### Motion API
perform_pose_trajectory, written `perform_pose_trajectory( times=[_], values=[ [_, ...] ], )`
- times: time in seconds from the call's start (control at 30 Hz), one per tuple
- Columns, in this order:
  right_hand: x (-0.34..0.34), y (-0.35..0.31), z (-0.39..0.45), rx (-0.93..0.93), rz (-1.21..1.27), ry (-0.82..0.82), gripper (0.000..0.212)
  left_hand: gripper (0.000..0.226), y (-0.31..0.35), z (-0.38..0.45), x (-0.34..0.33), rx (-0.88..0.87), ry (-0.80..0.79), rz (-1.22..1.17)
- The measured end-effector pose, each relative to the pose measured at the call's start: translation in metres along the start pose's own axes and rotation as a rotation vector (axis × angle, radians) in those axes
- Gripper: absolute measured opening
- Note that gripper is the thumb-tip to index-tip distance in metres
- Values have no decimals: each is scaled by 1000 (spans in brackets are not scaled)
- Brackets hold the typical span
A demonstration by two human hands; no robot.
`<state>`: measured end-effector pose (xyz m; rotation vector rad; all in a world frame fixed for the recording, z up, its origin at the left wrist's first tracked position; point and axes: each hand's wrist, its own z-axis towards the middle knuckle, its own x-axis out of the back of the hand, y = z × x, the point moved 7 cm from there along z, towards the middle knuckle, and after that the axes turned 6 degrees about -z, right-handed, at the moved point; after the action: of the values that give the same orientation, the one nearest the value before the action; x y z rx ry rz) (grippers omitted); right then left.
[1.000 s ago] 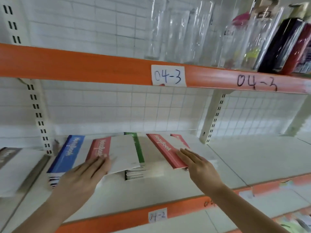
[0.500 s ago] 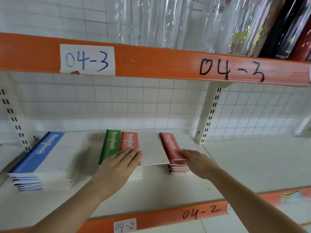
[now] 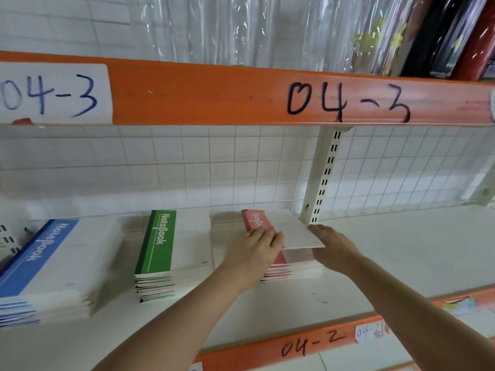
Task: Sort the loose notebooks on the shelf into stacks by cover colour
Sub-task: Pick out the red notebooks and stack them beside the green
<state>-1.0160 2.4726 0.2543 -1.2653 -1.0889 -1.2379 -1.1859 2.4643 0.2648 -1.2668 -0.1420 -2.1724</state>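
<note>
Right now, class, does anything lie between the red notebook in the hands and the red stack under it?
Nothing visible does. The red notebook sits skewed directly over the red stack, left hand on top, right hand at its right edge.

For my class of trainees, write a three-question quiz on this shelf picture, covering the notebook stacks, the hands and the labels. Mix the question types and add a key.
1. True or false: the green stack lies between the blue stack and the red stack.
2. The left hand and right hand both touch the top notebook of which stack? A blue; B green; C red.
3. Fill in: the writing on the upper orange rail reads ___.
Key: 1 true; 2 C; 3 04-3.
</note>
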Motion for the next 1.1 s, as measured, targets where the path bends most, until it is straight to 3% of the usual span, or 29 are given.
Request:
perform_pose_trajectory(
  times=[0.2, 0.3, 0.43, 0.7, 1.1],
  values=[
    [15, 30, -7, -102, -91, 49, 50, 34, 5, 15, -49, 186, -432, 25],
    [14, 26, -12, -64, -109, 26, 52, 47, 6, 7, -60, 231, -478, -13],
    [6, 8, -19, -6, -71, -30, 55, 65, 1, 5, -58, 253, -486, -100],
    [15, -55, -23, 160, -7, 13, 52, 22, -43, -25, 21, 356, -406, -216],
    [26, -258, -27, 558, 22, 47, 55, 28, -126, -167, 148, 551, -341, -135]
  ],
)
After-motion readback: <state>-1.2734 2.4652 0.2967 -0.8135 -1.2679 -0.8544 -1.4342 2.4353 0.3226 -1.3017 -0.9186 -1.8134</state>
